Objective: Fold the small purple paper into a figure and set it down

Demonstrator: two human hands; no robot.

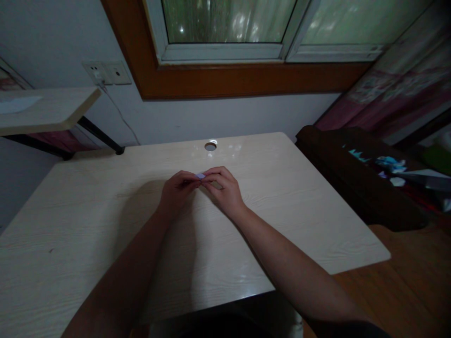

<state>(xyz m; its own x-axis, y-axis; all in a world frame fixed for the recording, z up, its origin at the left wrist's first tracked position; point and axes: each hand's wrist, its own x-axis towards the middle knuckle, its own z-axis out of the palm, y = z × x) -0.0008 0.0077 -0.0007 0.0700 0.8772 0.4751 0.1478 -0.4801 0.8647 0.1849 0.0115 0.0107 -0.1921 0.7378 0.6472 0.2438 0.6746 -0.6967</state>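
Observation:
Between the fingertips of both hands is a small pale lavender piece, perhaps folded paper; most of it is hidden by the fingers. My left hand pinches its left side with thumb and fingers. From the right, my right hand pinches the same piece, its fingers bent and its fingertips meeting those of the left. Both hands are over the far middle part of the pale wood-grain table, just in front of a round cable hole. I cannot tell whether the piece touches the tabletop.
At left a raised shelf on black legs stands on the table, with wall sockets and a plugged-in cable behind. A window is beyond the table. At right are a dark wooden piece of furniture and a curtain.

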